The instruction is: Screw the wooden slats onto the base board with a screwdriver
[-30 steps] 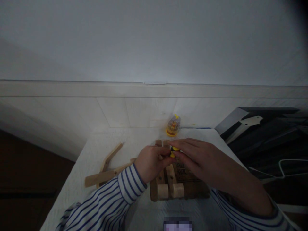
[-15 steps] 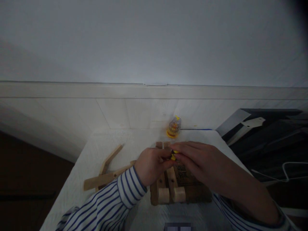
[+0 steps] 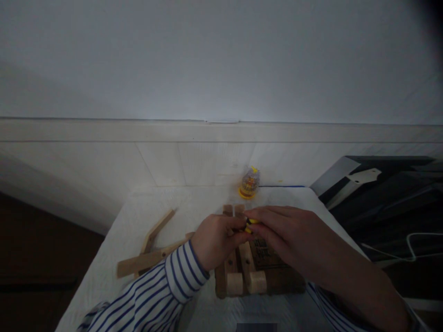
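Note:
Both of my hands meet over a wooden assembly of slats and blocks on a white table. My left hand is curled and pinches a small yellow-and-black tool at its near end. My right hand covers the same tool from the right with closed fingertips on its yellow tip. The tool is mostly hidden between the fingers and stands over the assembly's upright slats. Both sleeves are white with blue stripes.
Loose wooden pieces lie crossed at the table's left. A clear, yellow-based bit holder stands at the far edge by the wall. A dark object with a white bracket and a white cable lie right of the table.
Both hands and the tool shifted slightly toward me over the assembly; the grip looks the same. The view moved a little.

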Action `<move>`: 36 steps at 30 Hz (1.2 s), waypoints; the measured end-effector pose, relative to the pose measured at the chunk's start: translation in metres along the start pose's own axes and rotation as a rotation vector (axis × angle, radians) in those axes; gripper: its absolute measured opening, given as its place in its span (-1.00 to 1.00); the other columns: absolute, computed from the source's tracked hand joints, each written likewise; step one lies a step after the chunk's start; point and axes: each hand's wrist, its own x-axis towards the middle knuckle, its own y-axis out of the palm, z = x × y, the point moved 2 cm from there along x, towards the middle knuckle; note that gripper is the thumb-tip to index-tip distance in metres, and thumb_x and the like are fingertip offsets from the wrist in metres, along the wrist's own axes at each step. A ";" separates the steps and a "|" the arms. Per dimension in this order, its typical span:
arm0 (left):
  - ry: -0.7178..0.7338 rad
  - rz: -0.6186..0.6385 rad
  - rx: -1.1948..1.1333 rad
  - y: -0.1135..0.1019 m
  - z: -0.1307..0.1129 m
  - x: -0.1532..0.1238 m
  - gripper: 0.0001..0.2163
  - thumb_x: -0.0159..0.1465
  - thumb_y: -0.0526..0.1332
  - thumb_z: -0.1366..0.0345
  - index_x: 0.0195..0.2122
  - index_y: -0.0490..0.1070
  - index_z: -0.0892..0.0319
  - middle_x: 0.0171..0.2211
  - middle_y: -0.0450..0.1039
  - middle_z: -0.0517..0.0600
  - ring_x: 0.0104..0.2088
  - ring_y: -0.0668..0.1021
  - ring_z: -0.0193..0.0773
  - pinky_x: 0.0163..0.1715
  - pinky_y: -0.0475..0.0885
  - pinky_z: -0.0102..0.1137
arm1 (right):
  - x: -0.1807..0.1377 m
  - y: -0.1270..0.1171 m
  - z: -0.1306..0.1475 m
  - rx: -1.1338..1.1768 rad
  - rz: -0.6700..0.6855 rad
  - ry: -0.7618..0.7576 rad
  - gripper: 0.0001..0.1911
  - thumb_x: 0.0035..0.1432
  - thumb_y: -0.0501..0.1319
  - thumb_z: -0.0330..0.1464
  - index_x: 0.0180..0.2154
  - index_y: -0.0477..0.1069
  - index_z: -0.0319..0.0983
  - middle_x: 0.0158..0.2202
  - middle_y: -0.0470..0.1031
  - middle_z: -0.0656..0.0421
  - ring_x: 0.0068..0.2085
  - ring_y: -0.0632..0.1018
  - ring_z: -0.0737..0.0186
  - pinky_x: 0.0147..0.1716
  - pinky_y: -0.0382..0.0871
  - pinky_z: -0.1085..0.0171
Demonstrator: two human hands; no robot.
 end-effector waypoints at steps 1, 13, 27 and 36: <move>0.000 0.005 -0.003 0.000 0.001 0.000 -0.86 0.18 0.16 0.26 -0.34 0.48 0.16 -0.51 0.48 -0.09 -0.50 0.46 -0.37 -0.50 0.25 -0.52 | 0.000 0.000 0.000 -0.003 0.002 0.013 -0.80 0.16 0.00 -0.41 -0.23 0.35 -0.19 -0.28 0.48 0.17 -0.30 0.49 0.23 -0.31 0.36 0.20; -0.008 0.019 0.024 -0.002 -0.002 0.000 -0.84 0.19 0.14 0.23 -0.34 0.47 0.15 -0.48 0.48 -0.07 -0.47 0.47 -0.34 -0.48 0.27 -0.51 | 0.002 0.002 0.003 -0.007 -0.009 0.027 -0.82 0.16 0.03 -0.38 -0.21 0.35 -0.16 -0.28 0.48 0.19 -0.31 0.49 0.22 -0.32 0.34 0.20; -0.023 -0.053 0.172 -0.004 -0.006 -0.001 -0.83 0.15 0.19 0.22 -0.43 0.47 0.19 -0.51 0.47 -0.04 -0.47 0.47 -0.31 -0.46 0.29 -0.49 | -0.002 -0.003 -0.001 0.048 -0.019 -0.052 -0.67 0.15 0.05 -0.38 -0.02 0.25 -0.19 -0.08 0.41 0.10 -0.11 0.44 0.19 -0.15 0.33 0.13; -0.049 -0.052 0.103 -0.003 -0.006 0.000 -0.87 0.14 0.21 0.24 -0.40 0.48 0.18 -0.47 0.50 -0.05 -0.46 0.49 -0.31 -0.44 0.31 -0.49 | 0.000 -0.005 0.002 0.148 0.002 -0.103 -0.63 0.14 0.01 -0.50 0.00 0.21 -0.20 -0.02 0.35 0.12 -0.01 0.35 0.28 -0.03 0.24 0.18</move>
